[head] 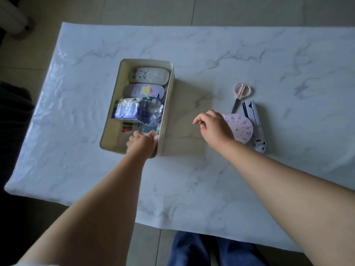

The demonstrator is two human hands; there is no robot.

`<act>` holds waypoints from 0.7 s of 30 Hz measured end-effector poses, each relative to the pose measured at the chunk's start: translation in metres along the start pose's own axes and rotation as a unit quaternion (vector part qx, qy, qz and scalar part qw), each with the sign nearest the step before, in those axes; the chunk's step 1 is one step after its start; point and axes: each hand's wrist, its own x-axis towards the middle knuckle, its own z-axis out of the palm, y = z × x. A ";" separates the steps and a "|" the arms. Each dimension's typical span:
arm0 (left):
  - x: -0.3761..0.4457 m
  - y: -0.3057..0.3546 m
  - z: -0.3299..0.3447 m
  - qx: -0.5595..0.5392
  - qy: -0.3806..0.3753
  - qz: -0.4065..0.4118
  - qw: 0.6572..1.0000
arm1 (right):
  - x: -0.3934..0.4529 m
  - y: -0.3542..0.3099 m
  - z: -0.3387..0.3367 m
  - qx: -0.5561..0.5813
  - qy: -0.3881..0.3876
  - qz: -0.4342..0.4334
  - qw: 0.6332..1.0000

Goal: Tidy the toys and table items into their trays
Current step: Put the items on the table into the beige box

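Marble-patterned desk (249, 54) seen from above, with a cream tray (171, 104) left of centre. Inside the tray, from far end to near: a grey-white case (148, 75) with dark print, a lilac case (144, 91) bearing a yellow star, a crinkled clear bag of blue and white packets (138, 110), then small colourful bits (127, 128) too blurred to name. Left hand (142, 143) at the tray's near right corner, fingers (153, 134) curled over the rim and gripping the wall, thumb side outside the tray. Right hand (213, 125) above the desk just right of the tray, fingers (197, 120) loosely bent and parted, holding nothing visible; whether touching the desk, cannot tell. Right beside and partly behind that hand, a pink toy clock face (242, 127) with purple numbers, flat on the desk. Touching or overlapping the clock's right edge, a white folding stand (255, 123) with a dark inner strip, lying lengthwise. Just beyond both, pink-handled scissors (241, 95), closed, blades pointing toward the clock. Bare forearms reaching in from the bottom edge; blue trouser leg (192, 250) below the desk's near edge, over pale tiled floor (149, 8).
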 end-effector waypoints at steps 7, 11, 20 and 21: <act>0.001 0.010 0.001 0.026 -0.001 0.004 1.000 | 0.003 0.043 -0.022 -0.096 0.064 0.091 0.989; -0.006 0.004 0.008 -0.079 0.026 0.015 0.996 | 0.004 0.063 -0.024 -0.169 0.005 0.158 0.973; -0.001 0.008 0.003 -0.031 -0.007 -0.017 0.999 | 0.005 0.065 -0.019 -0.191 -0.025 0.194 0.962; -0.002 0.011 0.004 -0.024 -0.006 -0.018 1.000 | 0.006 0.062 -0.018 -0.182 -0.018 0.191 0.964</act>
